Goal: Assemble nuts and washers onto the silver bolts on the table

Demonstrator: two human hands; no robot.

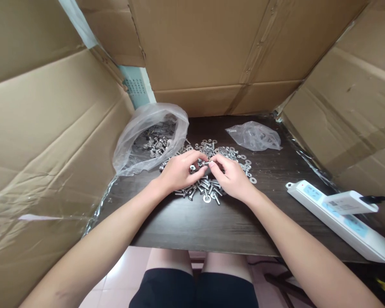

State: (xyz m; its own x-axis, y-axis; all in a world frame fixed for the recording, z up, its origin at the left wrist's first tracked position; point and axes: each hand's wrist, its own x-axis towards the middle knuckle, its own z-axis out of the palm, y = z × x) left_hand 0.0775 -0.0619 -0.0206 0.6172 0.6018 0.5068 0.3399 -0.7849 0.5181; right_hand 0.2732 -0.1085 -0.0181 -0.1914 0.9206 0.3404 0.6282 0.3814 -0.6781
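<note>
A small metal bolt lies crosswise between my two hands, above a heap of loose hardware. My right hand pinches one end of it between thumb and forefinger. From the other side, the thumb and curled forefinger of my left hand close around the bolt's other end, where a darker nut-like piece shows, too small to make out surely. A shiny nut is visible in the curve of my left hand. Bolts lie just below my hands, and flat washers are scattered to the right.
An open clear plastic bag with bolts at its mouth stands at the left. Another clear bag lies at the back right. A white power strip with a plugged-in adapter sits on the right. Cardboard walls enclose the dark table.
</note>
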